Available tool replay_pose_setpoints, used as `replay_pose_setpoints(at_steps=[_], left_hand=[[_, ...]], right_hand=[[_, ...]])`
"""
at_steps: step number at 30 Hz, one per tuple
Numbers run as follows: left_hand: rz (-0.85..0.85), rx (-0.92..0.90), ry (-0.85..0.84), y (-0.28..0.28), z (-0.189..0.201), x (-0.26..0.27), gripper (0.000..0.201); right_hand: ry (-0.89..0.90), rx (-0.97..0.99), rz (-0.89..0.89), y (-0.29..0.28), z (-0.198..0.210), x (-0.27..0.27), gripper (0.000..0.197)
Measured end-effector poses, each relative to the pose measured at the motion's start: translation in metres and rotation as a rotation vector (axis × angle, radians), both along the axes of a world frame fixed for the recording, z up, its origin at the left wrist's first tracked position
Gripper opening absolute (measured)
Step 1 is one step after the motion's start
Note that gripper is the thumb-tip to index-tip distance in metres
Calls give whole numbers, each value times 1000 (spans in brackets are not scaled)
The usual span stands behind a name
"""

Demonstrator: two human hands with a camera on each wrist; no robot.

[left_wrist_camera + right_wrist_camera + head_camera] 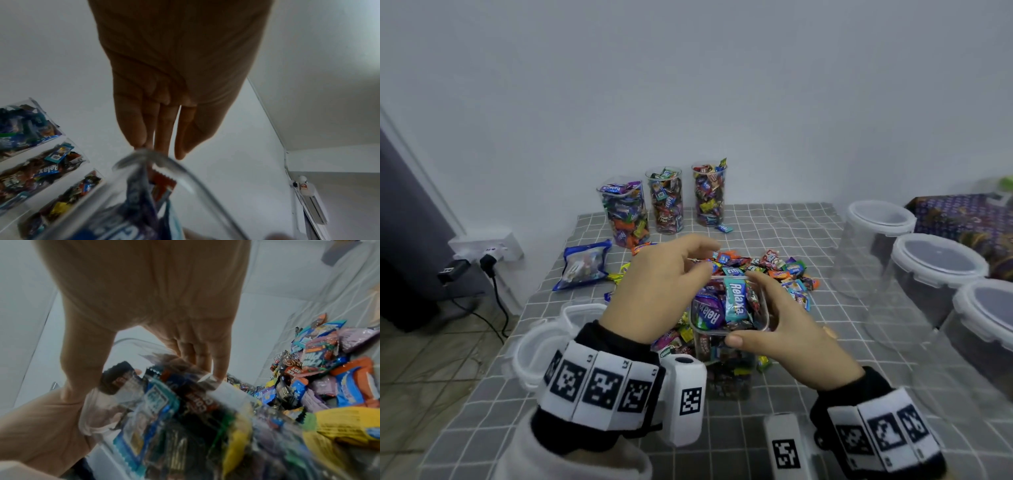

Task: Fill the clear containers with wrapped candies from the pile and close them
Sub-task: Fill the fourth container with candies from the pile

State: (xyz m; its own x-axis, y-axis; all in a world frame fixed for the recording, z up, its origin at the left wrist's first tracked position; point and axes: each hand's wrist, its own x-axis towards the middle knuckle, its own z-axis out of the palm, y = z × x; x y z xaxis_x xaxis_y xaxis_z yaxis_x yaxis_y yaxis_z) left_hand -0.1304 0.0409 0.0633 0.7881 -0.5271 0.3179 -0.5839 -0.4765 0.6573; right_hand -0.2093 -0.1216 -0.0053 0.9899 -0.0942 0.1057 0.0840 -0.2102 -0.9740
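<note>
Four clear containers hold candies: three [624,212] [665,202] [709,195] at the back, one [729,329] in front. Three empty lidded tubs [873,240] [931,274] [983,329] stand right. One candy pile [774,270], one blue pouch [582,267], two loose lids [578,313] [530,353].

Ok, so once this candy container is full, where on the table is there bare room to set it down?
Bare tablecloth lies behind the candy pile, between the three filled containers and the empty lidded tubs. The near edge between the wrists is bare too. It is crowded around the pile and by the loose lids.
</note>
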Motion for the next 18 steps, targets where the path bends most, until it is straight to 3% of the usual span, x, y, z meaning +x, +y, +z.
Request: replay_pose_setpoints(at_steps=[6,9,13,18], left_hand=[[-58,247,-103,-12,2,-11,23],[-87,152,-26,-12,1,-10,23],[8,-65,30,-3,-9,-1,27],[114,-87,58,10,-27,14,30]], right_hand=[[-10,-35,-9,0,3,-2,81],[-11,-34,-19,-1,3,-3,80],[7,-20,-34,-1,-2,-1,84],[45,-45,75,-9,-2,0,96]])
